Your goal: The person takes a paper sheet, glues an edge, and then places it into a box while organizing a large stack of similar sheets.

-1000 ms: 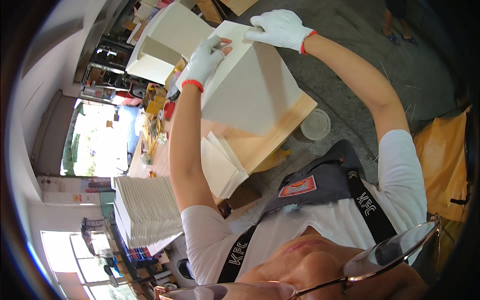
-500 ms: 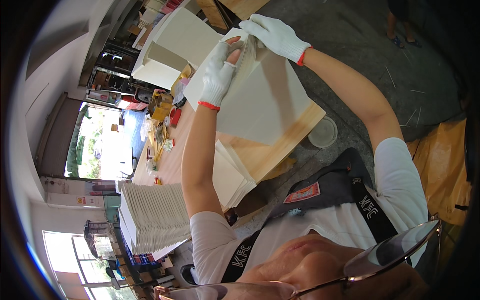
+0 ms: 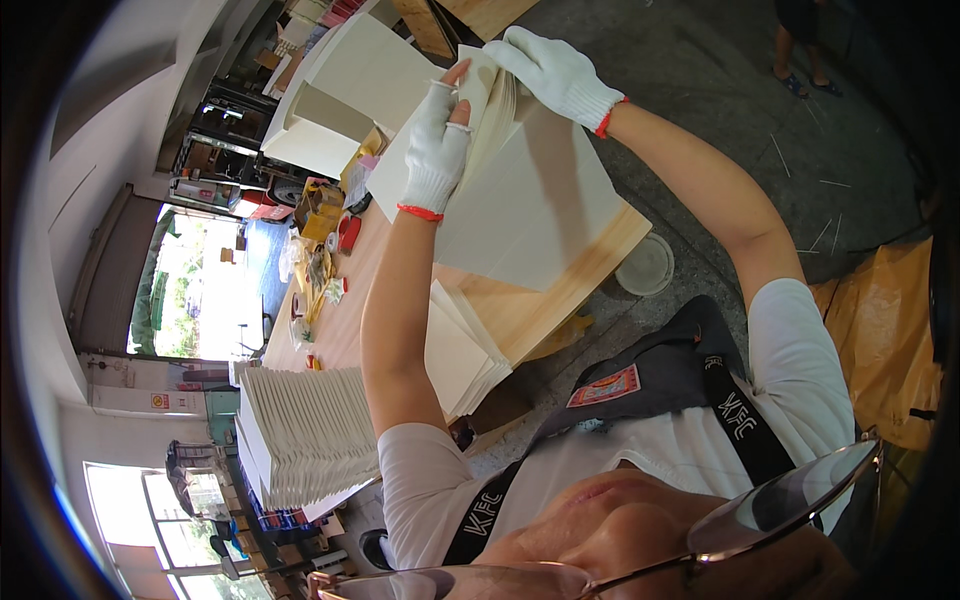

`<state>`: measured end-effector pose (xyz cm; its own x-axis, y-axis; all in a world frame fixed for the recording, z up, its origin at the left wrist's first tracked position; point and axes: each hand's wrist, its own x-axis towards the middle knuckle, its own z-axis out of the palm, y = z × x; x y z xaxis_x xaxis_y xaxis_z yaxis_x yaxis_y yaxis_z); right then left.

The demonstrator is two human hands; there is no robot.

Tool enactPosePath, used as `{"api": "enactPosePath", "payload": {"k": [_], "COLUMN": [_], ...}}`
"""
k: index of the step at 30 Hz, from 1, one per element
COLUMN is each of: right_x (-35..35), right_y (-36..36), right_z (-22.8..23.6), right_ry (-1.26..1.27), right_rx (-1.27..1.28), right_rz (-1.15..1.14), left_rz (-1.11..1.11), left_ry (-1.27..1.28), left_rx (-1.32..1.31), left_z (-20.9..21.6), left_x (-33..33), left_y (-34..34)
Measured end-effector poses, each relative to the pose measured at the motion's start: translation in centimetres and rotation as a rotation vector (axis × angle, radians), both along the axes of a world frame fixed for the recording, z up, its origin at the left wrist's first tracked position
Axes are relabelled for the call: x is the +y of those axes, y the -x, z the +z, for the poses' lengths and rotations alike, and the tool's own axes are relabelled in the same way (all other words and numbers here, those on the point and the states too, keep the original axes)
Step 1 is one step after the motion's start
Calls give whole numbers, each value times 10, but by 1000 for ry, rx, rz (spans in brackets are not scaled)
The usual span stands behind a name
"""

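A stack of large white sheets [image 3: 540,210] lies on the wooden table, its far edges lifted and fanned. My right hand [image 3: 555,75], in a white knit glove with a red cuff, is closed over the top of the fanned sheets [image 3: 495,115]. Against their left side rests my left hand [image 3: 437,140], gloved alike but with bare fingertips showing. Its thumb and a finger are apart, touching the face of the raised sheets. The rest of its fingers are partly hidden.
A tall pile of white sheets [image 3: 310,435] stands at left, with a smaller pile [image 3: 460,350] near my left arm. Tape and small items litter the wooden table [image 3: 350,300]. Curved white boards [image 3: 370,75] stand beyond. A round lid [image 3: 645,265] lies by the table; another person's legs [image 3: 800,55] show far right.
My left fingers have shifted slightly up along the raised sheets, which are now bent more upright. The right hand has moved only a little, staying on the sheets' top.
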<state>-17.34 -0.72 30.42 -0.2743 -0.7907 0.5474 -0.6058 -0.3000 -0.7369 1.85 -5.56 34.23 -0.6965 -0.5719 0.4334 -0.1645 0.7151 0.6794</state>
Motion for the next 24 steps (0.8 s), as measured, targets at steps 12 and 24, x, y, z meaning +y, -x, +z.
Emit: {"api": "enactPosePath", "payload": {"k": [12,24], "right_x": [-7,-8], "right_y": [-3,-2], "right_z": [-9,-10], "right_ry": [105,98], "right_rx": [-50,-53], "right_rz": [-14,-33], "left_rz": [79,162], "left_ry": [-20,-20], "left_rx": [-139,-330], "left_z": [-1,8], "left_x": [3,9], "left_y": [-1,1]}}
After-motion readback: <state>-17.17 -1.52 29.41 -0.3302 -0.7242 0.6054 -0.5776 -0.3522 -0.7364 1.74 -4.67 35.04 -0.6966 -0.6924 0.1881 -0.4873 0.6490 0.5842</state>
